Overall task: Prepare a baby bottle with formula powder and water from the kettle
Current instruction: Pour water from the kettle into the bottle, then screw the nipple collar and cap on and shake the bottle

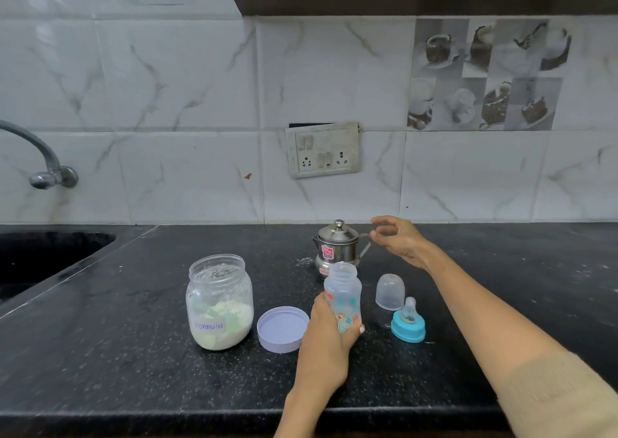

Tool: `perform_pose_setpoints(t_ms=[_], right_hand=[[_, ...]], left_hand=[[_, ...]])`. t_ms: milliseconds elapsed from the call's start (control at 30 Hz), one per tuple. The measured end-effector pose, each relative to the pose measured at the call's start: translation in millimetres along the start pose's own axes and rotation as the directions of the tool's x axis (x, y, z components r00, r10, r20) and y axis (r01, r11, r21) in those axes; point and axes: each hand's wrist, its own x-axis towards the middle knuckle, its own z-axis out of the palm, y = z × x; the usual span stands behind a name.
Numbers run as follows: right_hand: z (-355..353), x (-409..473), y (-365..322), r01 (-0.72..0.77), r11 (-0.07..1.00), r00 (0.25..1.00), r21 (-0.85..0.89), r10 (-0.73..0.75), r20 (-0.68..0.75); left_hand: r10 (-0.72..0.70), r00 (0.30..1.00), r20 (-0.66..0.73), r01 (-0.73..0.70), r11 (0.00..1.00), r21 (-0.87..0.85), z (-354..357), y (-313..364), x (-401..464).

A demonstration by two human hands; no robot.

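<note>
bottle [343, 295] stands uncapped on tabletop [133, 370], gripped by left hand [329, 334]. right hand [398, 240], fingers loosely spread, reaches kettle [336, 247] handle. formula jar [219, 302] open; powder in bottle cannot be confirmed. water, nipple ring [408, 324] remain.

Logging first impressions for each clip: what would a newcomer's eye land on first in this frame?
Most likely the two hands mid-counter: the left hand grips the open baby bottle, while the right hand hovers by the handle of the small steel kettle just behind it. Next comes the open formula jar to the left with its lilac lid beside it, and the blue teat ring and clear cap to the bottle's right.
</note>
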Motion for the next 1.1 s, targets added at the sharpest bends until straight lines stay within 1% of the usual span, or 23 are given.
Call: perform_pose_setpoints(t_ms=[133, 300, 467, 600, 767, 833, 967, 1100], right_hand=[[-26, -31, -15, -0.017, 0.991, 0.997, -0.132, 0.027, 0.075], [-43, -80, -29, 0.004, 0.974, 0.988, -0.227, 0.031, 0.152], [-37, -118, -31, 0.071, 0.896, 0.960, -0.439, 0.058, 0.274], [-24, -133, -21, 0.103, 0.859, 0.960, -0.502, 0.047, 0.277], [-14, -134, -10, 0.125, 0.840, 0.962, -0.528, 0.028, 0.272], [-13, -132, -5, 0.134, 0.815, 0.961, -0.564, 0.033, 0.275], [-12, -130, 1, 0.135, 0.750, 0.963, -0.647, 0.053, 0.262], [-13, -131, -4, 0.099, 0.740, 0.951, -0.665, 0.127, 0.283]], left_hand=[[0.001, 1.000, 0.009, -0.001, 1.000, 0.003, -2, 3, -4], [-0.006, 1.000, 0.014, 0.006, 1.000, 0.029, -5, 8, -6], [-0.037, 0.999, 0.010, 0.036, 0.998, 0.056, -6, 12, -8], [-0.054, 0.998, 0.011, 0.053, 0.995, 0.079, -6, 14, -8], [-0.061, 0.998, 0.009, 0.060, 0.993, 0.098, -6, 11, -6], [-0.057, 0.998, 0.007, 0.056, 0.994, 0.099, -5, 9, -5], [-0.050, 0.999, 0.013, 0.048, 0.994, 0.093, -4, 5, -3], [-0.042, 0.999, 0.007, 0.041, 0.995, 0.088, -4, 3, -2]])
